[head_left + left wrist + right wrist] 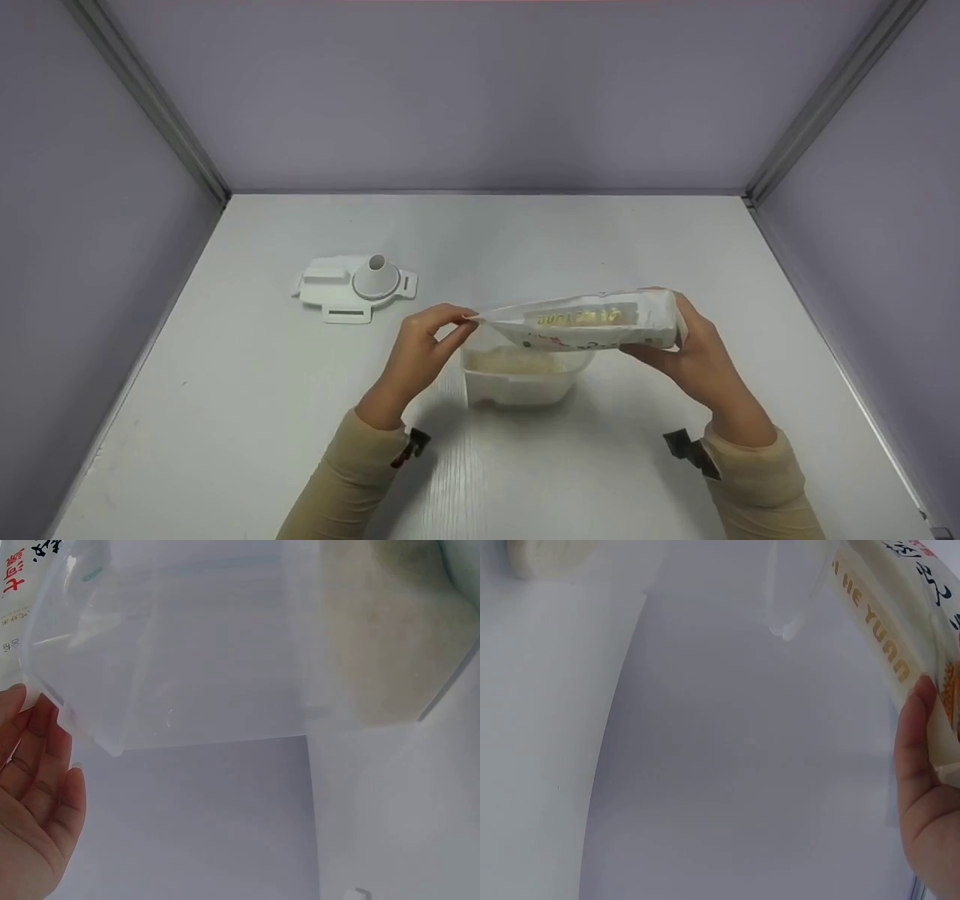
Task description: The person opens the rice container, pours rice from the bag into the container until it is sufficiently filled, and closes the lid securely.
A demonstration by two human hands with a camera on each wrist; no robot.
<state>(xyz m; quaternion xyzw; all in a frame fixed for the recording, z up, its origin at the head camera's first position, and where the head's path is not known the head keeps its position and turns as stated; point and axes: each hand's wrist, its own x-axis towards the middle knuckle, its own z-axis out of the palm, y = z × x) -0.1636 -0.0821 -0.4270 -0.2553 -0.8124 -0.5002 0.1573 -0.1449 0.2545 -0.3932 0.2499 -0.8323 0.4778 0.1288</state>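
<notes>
A white printed rice bag (pixel 581 321) lies nearly level above a translucent plastic container (pixel 517 391), its narrow end to the left. My left hand (pixel 424 345) pinches that flattened end between thumb and fingers. The bag's thick right end sits in the grip of my right hand (pixel 697 352). Pale grain (pixel 517 362) covers the container's floor; the left wrist view shows the grain (pixel 397 637) at the right. Gold lettering runs along the bag's side (pixel 877 634) in the right wrist view. Whether grain is falling from the bag cannot be seen.
A white plastic lid-like part (pixel 337 289) with a round raised spout and slotted tabs lies on the white table (pixel 225 420), left of and behind the container. Grey panels (pixel 480 97) enclose the table at the back and both sides.
</notes>
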